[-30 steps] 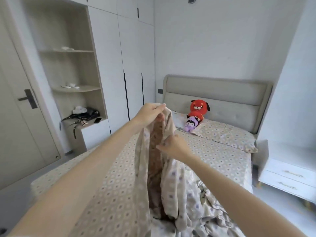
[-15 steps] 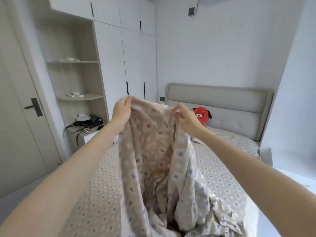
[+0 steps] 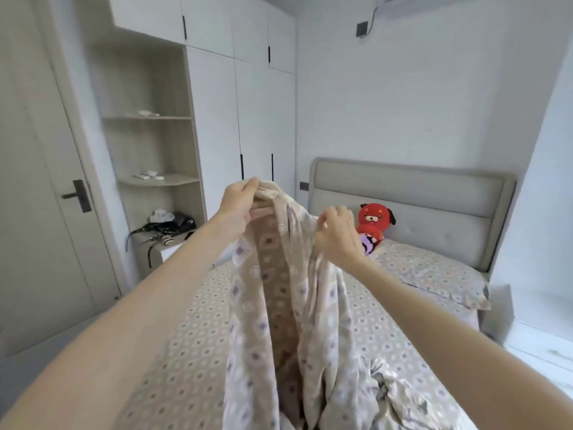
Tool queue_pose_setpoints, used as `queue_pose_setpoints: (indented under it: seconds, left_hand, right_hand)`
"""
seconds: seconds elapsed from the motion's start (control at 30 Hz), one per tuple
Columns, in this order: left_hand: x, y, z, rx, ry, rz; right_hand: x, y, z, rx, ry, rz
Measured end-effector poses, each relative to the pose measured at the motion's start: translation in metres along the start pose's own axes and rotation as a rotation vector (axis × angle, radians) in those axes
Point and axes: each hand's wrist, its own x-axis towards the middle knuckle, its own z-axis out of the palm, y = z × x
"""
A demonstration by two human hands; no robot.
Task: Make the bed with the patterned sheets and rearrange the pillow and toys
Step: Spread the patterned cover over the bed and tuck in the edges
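A patterned beige cover (image 3: pixel 279 293) hangs in front of me, lifted off the bed (image 3: pixel 186 336). My left hand (image 3: pixel 238 203) grips its top edge, bunched at the highest point. My right hand (image 3: pixel 336 235) pinches the same edge a little lower and to the right. The rest of the cover lies crumpled on the bed near me. A patterned pillow (image 3: pixel 434 271) lies flat at the head of the bed. A red plush toy (image 3: pixel 375 220) leans on the headboard, and a purple plush toy (image 3: pixel 367 245) shows partly behind my right hand.
A grey padded headboard (image 3: pixel 412 193) stands against the far wall. White wardrobes (image 3: pixel 248 119) and open shelves (image 3: pixel 152 150) line the left side, with a black bag (image 3: pixel 173 228) on a low ledge. A door (image 3: pixel 40 197) is at far left, a white nightstand (image 3: pixel 539 342) at right.
My hands, spread apart with the cover's edge stretched between them half a second ago, have come closer together. The edge is now bunched and the cover hangs narrower.
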Motion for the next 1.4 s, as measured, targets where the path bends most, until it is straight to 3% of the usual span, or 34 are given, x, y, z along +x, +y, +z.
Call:
queue_pose_setpoints:
  seconds: [0.07, 0.2, 0.37, 0.5, 0.7, 0.97, 1.17, 1.27, 1.4]
  left_hand:
    - [0.003, -0.001, 0.000, -0.043, -0.046, -0.018]
    - [0.003, 0.000, 0.012, -0.104, -0.147, -0.038]
    - [0.006, -0.004, 0.022, -0.085, -0.170, -0.028]
    - [0.013, -0.009, 0.018, -0.075, -0.125, 0.008]
    - [0.019, -0.014, 0.012, -0.124, -0.092, 0.010]
    - [0.021, -0.017, 0.009, -0.167, -0.167, -0.033]
    - [0.031, -0.024, -0.009, 0.004, -0.099, 0.080]
    - [0.044, -0.026, -0.017, 0.074, -0.058, 0.114]
    - [0.059, -0.023, -0.026, 0.199, -0.096, 0.171]
  right_hand:
    - [-0.017, -0.005, 0.006, 0.104, 0.046, -0.128]
    - [-0.038, -0.012, 0.025, 0.118, -0.029, -0.270]
    - [-0.033, -0.014, 0.041, 0.006, 0.214, -0.109]
    - [-0.026, -0.007, 0.037, -0.211, 0.228, -0.106]
    - [-0.016, 0.000, 0.035, -0.498, 0.036, -0.249]
    - [-0.003, 0.003, 0.051, -0.542, -0.177, 0.112]
    - [0.013, 0.015, 0.031, -0.321, -0.376, 0.261]
    - [0.037, 0.009, 0.002, -0.197, -0.243, 0.330]
    - [0.078, -0.020, -0.045, 0.077, 0.233, 0.265]
